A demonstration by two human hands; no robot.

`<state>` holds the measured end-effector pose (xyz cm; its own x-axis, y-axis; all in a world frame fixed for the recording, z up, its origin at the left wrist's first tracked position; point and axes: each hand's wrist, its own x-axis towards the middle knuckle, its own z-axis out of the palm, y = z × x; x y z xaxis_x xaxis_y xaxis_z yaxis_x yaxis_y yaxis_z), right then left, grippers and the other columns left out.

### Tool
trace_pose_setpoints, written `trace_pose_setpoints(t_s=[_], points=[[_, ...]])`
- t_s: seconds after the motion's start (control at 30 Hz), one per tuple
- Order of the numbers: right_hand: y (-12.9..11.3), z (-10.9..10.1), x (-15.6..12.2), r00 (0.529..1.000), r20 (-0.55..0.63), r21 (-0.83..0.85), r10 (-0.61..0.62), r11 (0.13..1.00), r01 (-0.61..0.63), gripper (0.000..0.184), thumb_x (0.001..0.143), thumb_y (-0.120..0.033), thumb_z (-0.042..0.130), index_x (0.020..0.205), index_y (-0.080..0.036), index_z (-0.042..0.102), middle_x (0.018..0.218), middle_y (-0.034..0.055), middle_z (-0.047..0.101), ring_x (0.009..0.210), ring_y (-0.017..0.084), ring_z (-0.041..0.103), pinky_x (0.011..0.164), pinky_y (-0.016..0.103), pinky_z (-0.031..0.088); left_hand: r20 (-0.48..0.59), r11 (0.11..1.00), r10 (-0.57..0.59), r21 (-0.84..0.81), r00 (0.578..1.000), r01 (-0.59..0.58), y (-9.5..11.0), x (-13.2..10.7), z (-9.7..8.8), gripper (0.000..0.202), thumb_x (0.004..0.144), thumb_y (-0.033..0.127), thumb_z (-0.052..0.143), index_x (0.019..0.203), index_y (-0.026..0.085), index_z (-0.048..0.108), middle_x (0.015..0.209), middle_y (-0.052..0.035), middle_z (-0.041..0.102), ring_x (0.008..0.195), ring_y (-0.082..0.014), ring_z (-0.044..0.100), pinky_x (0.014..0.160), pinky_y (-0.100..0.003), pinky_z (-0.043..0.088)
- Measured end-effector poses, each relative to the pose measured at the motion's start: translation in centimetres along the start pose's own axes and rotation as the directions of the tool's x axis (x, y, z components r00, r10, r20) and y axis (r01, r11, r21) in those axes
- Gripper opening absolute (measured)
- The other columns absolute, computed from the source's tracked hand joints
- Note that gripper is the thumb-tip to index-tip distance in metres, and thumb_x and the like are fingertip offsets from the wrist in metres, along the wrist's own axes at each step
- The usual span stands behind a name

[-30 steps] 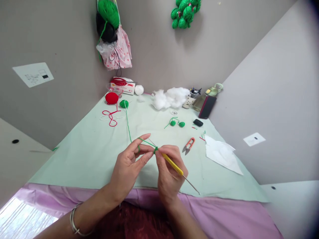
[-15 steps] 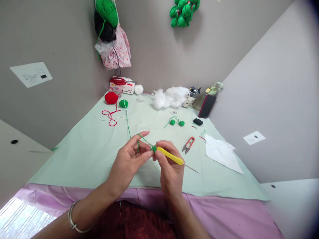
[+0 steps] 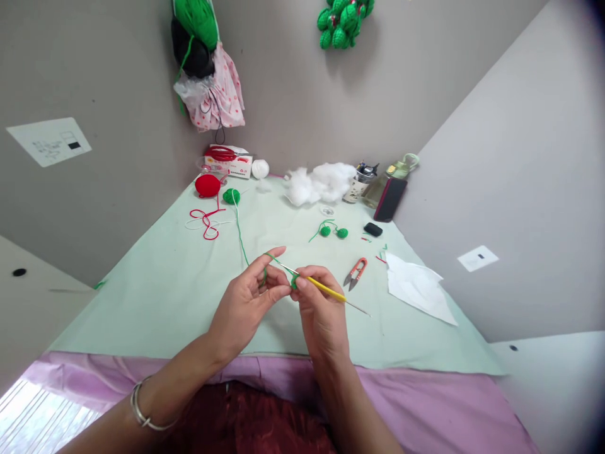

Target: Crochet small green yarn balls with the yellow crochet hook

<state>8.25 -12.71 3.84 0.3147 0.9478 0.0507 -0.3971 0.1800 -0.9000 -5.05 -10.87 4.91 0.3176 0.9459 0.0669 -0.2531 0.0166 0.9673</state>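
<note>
My left hand (image 3: 246,299) pinches a small green crochet piece (image 3: 293,282) between thumb and fingers, with green yarn (image 3: 241,236) looped over its raised forefinger. That strand runs back across the cloth to a small green yarn ball (image 3: 231,196). My right hand (image 3: 321,312) grips a yellow-handled crochet hook (image 3: 326,289), whose metal tip points left into the green piece. The hook's bare metal tail sticks out to the right. Both hands hover above the pale green tablecloth (image 3: 165,290).
Orange thread snips (image 3: 355,272) and a white paper (image 3: 416,287) lie right of my hands. Two small green crochet balls (image 3: 333,231), white stuffing (image 3: 321,183), a red yarn ball (image 3: 208,185), a box, bottle and dark phone line the back. Green crochet pieces hang on the wall.
My right hand has swung the hook from steep to nearly level and worked its tip into the green piece. Both hands drifted slightly up and left.
</note>
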Motion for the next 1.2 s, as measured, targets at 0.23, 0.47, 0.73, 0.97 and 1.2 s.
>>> trace_pose_setpoints(t_s=[0.23, 0.47, 0.73, 0.97, 1.2], points=[[-0.1, 0.5, 0.1, 0.995, -0.021, 0.142, 0.102, 0.985, -0.098, 0.025, 0.064, -0.026, 0.087, 0.077, -0.022, 0.066, 0.075, -0.0027, 0.065, 0.063, 0.01, 0.052, 0.061, 0.026, 0.046, 0.03, 0.999, 0.005, 0.04, 1.0, -0.006, 0.2, -0.2, 0.1, 0.05, 0.091, 0.025, 0.07, 0.137, 0.02, 0.054, 0.086, 0.0027, 0.06, 0.091, -0.0179, 0.062, 0.096, -0.034, 0.048], [-0.1, 0.3, 0.6, 0.995, 0.0, 0.161, 0.103, 0.982, -0.101, 0.026, 0.068, -0.027, 0.084, 0.08, -0.024, 0.061, 0.073, -0.0042, 0.059, 0.064, 0.011, 0.05, 0.059, 0.025, 0.044, 0.056, 0.996, 0.004, 0.093, 0.998, -0.009, -0.1, -0.6, -0.1, 0.043, 0.092, 0.026, 0.068, 0.134, 0.021, 0.057, 0.087, 0.0021, 0.061, 0.088, -0.0173, 0.061, 0.091, -0.032, 0.046], [-0.3, 0.1, 0.3, 0.996, -0.093, 0.098, 0.0, 0.995, 0.009, 0.021, 0.068, -0.025, 0.088, 0.08, -0.023, 0.071, 0.077, -0.0027, 0.065, 0.067, 0.011, 0.055, 0.064, 0.025, 0.046, -0.107, 0.995, 0.069, 0.082, 0.992, -0.06, 0.1, -0.5, -0.1, 0.041, 0.089, 0.029, 0.077, 0.128, 0.026, 0.066, 0.093, 0.0018, 0.06, 0.098, -0.0168, 0.06, 0.1, -0.032, 0.046], [0.4, 0.2, -0.5, 0.994, -0.031, 0.026, -0.109, 0.994, 0.11, 0.011, 0.076, -0.022, 0.085, 0.082, -0.024, 0.076, 0.08, -0.0016, 0.071, 0.07, 0.012, 0.061, 0.069, 0.028, 0.05, -0.129, 0.993, 0.116, 0.046, 0.985, -0.111, 0.2, -0.2, 0.9, 0.033, 0.09, 0.024, 0.076, 0.122, 0.024, 0.067, 0.096, 0.0011, 0.067, 0.098, -0.0167, 0.065, 0.101, -0.033, 0.05], [0.9, 0.0, -0.9, 0.955, 0.029, -0.045, -0.295, 0.954, 0.297, 0.01, 0.086, -0.016, 0.079, 0.087, -0.025, 0.078, 0.085, -0.0012, 0.071, 0.076, 0.013, 0.066, 0.069, 0.027, 0.054, -0.116, 0.996, 0.082, -0.019, 0.99, -0.085, -0.1, -0.2, 1.0, 0.041, 0.088, 0.026, 0.079, 0.126, 0.024, 0.066, 0.089, 0.0037, 0.066, 0.089, -0.014, 0.067, 0.092, -0.029, 0.055]])
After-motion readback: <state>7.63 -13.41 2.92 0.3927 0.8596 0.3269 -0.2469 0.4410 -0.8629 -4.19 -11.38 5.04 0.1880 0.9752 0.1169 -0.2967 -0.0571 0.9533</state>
